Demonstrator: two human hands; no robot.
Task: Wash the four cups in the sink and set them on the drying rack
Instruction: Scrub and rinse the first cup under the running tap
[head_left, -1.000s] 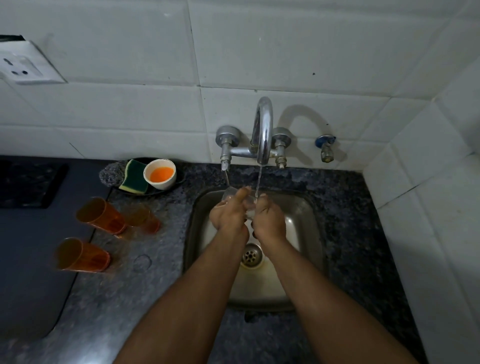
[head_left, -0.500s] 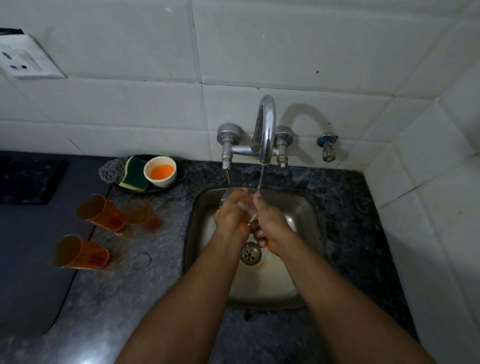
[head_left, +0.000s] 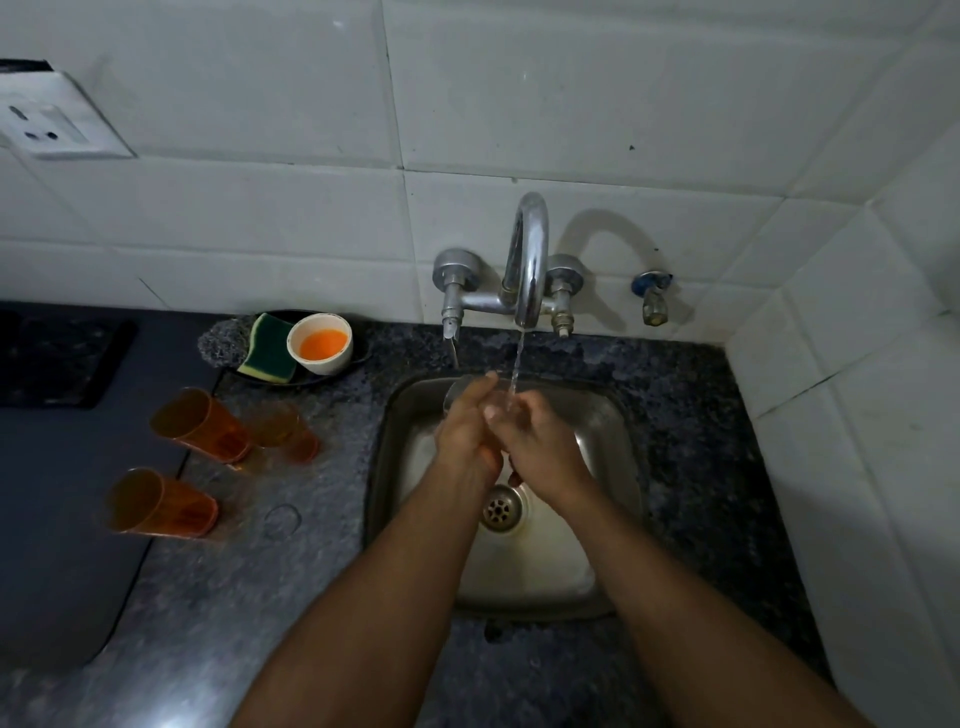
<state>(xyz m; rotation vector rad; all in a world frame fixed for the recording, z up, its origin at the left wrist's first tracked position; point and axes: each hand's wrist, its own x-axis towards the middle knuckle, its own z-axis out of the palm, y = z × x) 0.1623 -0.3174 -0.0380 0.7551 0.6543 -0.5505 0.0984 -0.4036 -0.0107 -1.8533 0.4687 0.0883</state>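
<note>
Over the steel sink (head_left: 626, 415), my left hand (head_left: 465, 439) grips a clear cup (head_left: 456, 391); only its rim shows past my fingers. My right hand (head_left: 543, 444) curls round the cup's other side, fingers against the left hand. A thin stream of water from the tap (head_left: 530, 260) lands on my right fingers. Three orange cups lie on their sides left of the sink: one at the back (head_left: 200, 423), a paler one (head_left: 283, 431) beside it, and one nearer (head_left: 156, 501).
A dark grey mat (head_left: 52, 519) covers the counter's left part. Behind the cups a black dish holds a green sponge (head_left: 270, 348), a steel scrubber (head_left: 221, 343) and a white bowl (head_left: 319, 343) of orange liquid. A small tap (head_left: 652, 296) and tiled walls close the right corner.
Both hands stayed under the running water, shifting slightly round the clear cup; the right hand turned and slid closer against the left. The orange cups did not move.
</note>
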